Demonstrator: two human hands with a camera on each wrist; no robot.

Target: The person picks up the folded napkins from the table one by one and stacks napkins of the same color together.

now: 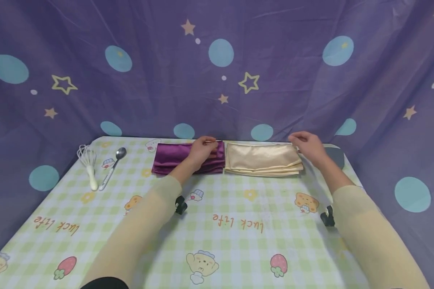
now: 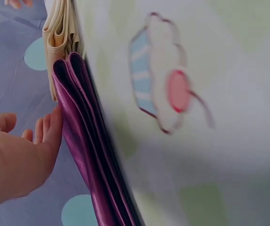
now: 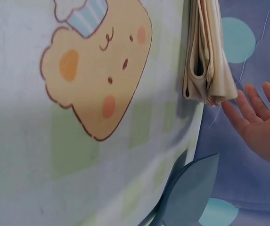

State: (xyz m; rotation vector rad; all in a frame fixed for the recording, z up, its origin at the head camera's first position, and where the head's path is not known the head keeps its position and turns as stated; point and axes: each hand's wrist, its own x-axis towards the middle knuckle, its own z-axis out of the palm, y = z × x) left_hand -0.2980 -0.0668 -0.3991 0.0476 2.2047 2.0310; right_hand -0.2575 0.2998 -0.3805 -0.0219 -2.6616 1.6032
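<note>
A folded purple satin cloth (image 1: 173,154) lies at the table's far edge, its stacked folds showing in the left wrist view. Beside it on the right is a folded beige satin cloth (image 1: 262,158). My left hand (image 1: 202,151) is over the right part of the purple cloth; in the left wrist view its relaxed fingers (image 2: 54,125) meet the cloth's outer fold. At the beige cloth's far right corner is my right hand (image 1: 307,146). Its loosely spread fingers (image 3: 248,108) have their tips right at the cloth's end in the right wrist view. Neither hand grips anything.
A whisk (image 1: 90,166) with a pale handle and a spoon (image 1: 113,168) lie on the left of the checked tablecloth (image 1: 238,249). A flat grey-blue item (image 1: 335,156) sits at the far right corner, partly behind my right wrist. A purple patterned curtain (image 1: 275,96) hangs behind the table.
</note>
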